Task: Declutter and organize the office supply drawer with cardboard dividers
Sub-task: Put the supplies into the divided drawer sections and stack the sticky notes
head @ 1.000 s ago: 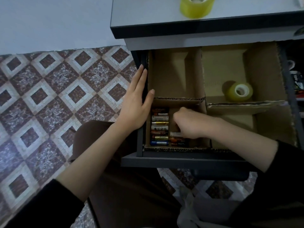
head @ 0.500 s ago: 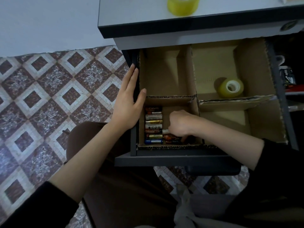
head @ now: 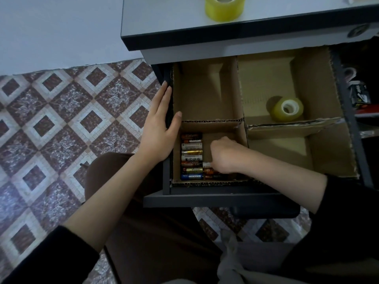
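The open dark drawer (head: 221, 198) holds cardboard dividers (head: 212, 121) that split it into several compartments. In the near left compartment a column of batteries (head: 191, 155) lies side by side. My right hand (head: 224, 155) is inside that compartment, fingers curled down on a battery (head: 206, 165) next to the column; the fingertips are hidden. My left hand (head: 159, 128) lies flat against the drawer's left wall, thumb hooked over the rim. A yellow tape roll (head: 287, 108) sits in the far right compartment.
A second yellow tape roll (head: 225, 7) stands on the grey desk top (head: 164, 17) above the drawer. Dark clutter (head: 360, 95) fills a shelf to the right. Patterned tile floor (head: 61, 119) lies to the left, my brown-clad lap (head: 153, 232) below.
My right hand stays in the battery compartment and shifts only slightly among the batteries. My left hand keeps its place on the drawer wall. The view has drifted a little.
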### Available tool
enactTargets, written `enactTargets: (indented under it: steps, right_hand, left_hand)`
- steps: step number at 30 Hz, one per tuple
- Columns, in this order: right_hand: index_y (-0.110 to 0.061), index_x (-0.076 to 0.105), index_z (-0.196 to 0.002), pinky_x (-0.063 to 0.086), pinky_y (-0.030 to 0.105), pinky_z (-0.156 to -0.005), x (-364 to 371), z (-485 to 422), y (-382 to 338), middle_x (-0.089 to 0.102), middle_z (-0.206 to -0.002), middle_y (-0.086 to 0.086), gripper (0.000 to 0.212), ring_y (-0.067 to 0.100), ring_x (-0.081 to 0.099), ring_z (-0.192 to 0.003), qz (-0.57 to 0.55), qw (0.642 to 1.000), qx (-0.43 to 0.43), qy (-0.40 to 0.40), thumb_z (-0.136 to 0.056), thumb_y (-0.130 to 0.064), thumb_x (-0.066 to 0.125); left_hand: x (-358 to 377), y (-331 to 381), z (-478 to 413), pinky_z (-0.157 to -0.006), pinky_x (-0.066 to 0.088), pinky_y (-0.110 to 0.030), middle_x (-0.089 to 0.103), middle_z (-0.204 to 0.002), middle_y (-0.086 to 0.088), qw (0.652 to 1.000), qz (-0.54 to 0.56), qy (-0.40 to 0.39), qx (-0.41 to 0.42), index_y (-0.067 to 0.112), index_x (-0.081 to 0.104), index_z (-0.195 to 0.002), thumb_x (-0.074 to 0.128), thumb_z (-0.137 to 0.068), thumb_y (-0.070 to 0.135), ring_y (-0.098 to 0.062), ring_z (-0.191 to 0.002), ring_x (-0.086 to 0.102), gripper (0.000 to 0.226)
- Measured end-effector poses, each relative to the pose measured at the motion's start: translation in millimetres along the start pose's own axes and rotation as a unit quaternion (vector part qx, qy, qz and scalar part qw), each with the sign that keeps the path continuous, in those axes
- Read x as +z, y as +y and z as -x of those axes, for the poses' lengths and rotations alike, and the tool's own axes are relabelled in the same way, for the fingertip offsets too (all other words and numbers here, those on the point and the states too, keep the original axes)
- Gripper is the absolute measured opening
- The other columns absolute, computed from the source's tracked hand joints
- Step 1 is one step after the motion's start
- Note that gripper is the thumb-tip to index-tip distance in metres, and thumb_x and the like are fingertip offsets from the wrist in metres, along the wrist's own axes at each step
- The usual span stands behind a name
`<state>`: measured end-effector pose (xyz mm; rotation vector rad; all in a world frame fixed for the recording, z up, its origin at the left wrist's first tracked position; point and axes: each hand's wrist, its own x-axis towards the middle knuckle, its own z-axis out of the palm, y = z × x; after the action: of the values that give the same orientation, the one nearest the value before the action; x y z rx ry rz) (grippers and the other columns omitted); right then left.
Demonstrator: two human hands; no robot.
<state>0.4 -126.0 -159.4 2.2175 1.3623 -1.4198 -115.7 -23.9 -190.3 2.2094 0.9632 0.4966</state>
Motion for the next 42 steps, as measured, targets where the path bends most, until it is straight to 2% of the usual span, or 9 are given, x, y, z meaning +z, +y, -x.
enactTargets:
  steps: [5,11,15,18,27,31,34,38,42]
  right_hand:
    - [-0.004,0.06,-0.107,0.039,0.023,-0.066,3,1,3,0.036,-0.071,-0.001,0.017,0.01,0.038,-0.059,0.036,0.996,-0.057,0.063,-0.093,-0.011,0.053]
    - [-0.002,0.063,-0.096,0.038,0.024,-0.062,6,6,7,0.041,-0.069,-0.001,0.015,0.012,0.043,-0.061,0.061,0.988,-0.115,0.083,-0.09,0.0,0.049]
    - [-0.006,0.063,-0.107,0.043,0.028,-0.067,6,6,5,0.054,-0.092,0.008,0.021,0.019,0.048,-0.075,0.074,0.985,-0.116,0.101,-0.091,-0.004,0.049]
    - [-0.006,0.063,-0.104,0.039,0.028,-0.064,9,5,4,0.045,-0.083,0.004,0.02,0.019,0.045,-0.072,0.094,0.983,-0.124,0.101,-0.091,-0.004,0.049]
    - [-0.013,0.06,-0.121,0.05,0.033,-0.081,10,4,11,0.054,-0.115,0.01,0.029,0.026,0.056,-0.097,0.099,0.983,-0.134,0.07,-0.093,-0.015,0.05]
    - [-0.019,0.058,-0.125,0.048,0.035,-0.09,3,13,13,0.054,-0.12,0.008,0.032,0.025,0.055,-0.104,0.062,0.984,-0.155,0.069,-0.094,-0.018,0.051]
    - [-0.019,0.059,-0.125,0.045,0.025,-0.089,-11,27,12,0.059,-0.121,0.004,0.032,0.02,0.057,-0.107,0.043,0.976,-0.183,0.114,-0.094,-0.016,0.051]
    - [-0.017,0.068,-0.104,0.045,0.023,-0.081,-31,47,17,0.065,-0.099,-0.003,0.017,0.012,0.058,-0.096,0.022,0.958,-0.212,0.192,-0.092,-0.017,0.055]
    - [-0.024,0.063,-0.082,0.043,0.019,-0.073,-49,65,27,0.06,-0.088,-0.008,0.009,0.007,0.055,-0.088,0.021,0.945,-0.203,0.257,-0.09,-0.02,0.06]
  left_hand:
    - [-1,1,-1,-0.098,0.005,0.007,0.015,-0.156,0.005,1.0,0.002,0.0,-0.006,0.014,0.022,-0.147,0.044,-0.098,0.019,0.007,-0.133,0.009,0.055]
    - [0,0,-1,-0.1,0.006,0.006,0.015,-0.156,0.005,1.0,0.007,-0.001,-0.001,0.015,0.022,-0.147,0.044,-0.097,0.02,0.001,-0.138,0.011,0.055]
    - [0,-1,-1,-0.1,0.008,0.005,0.015,-0.156,0.005,1.0,0.009,0.003,0.001,0.015,0.022,-0.147,0.043,-0.097,0.023,-0.002,-0.139,0.012,0.055]
    - [-1,-1,-1,-0.101,0.008,0.005,0.016,-0.155,0.005,1.0,0.011,0.003,-0.001,0.015,0.023,-0.147,0.044,-0.097,0.02,-0.003,-0.14,0.013,0.054]
    - [-3,4,-1,-0.09,0.007,0.012,0.018,-0.155,0.005,1.0,-0.02,0.007,0.007,0.014,0.025,-0.146,0.046,-0.097,0.019,0.015,-0.124,0.011,0.053]
    - [-5,8,2,-0.103,0.013,-0.01,0.017,-0.155,0.006,0.998,-0.068,0.007,0.003,0.016,0.024,-0.147,0.044,-0.097,0.024,-0.006,-0.139,0.017,0.054]
    - [-7,11,3,-0.105,0.017,-0.019,0.02,-0.155,0.003,0.992,-0.125,0.007,0.005,0.015,0.024,-0.147,0.041,-0.098,0.028,-0.014,-0.141,0.019,0.053]
    - [-8,15,4,-0.109,0.027,-0.032,0.022,-0.154,-0.001,0.985,-0.173,-0.006,-0.005,0.013,0.026,-0.146,0.039,-0.098,0.03,-0.02,-0.14,0.023,0.053]
    - [-19,21,0,-0.108,0.029,-0.037,0.034,-0.148,-0.004,0.972,-0.233,-0.032,0.005,0.012,0.035,-0.142,0.041,-0.097,0.033,-0.024,-0.135,0.031,0.05]
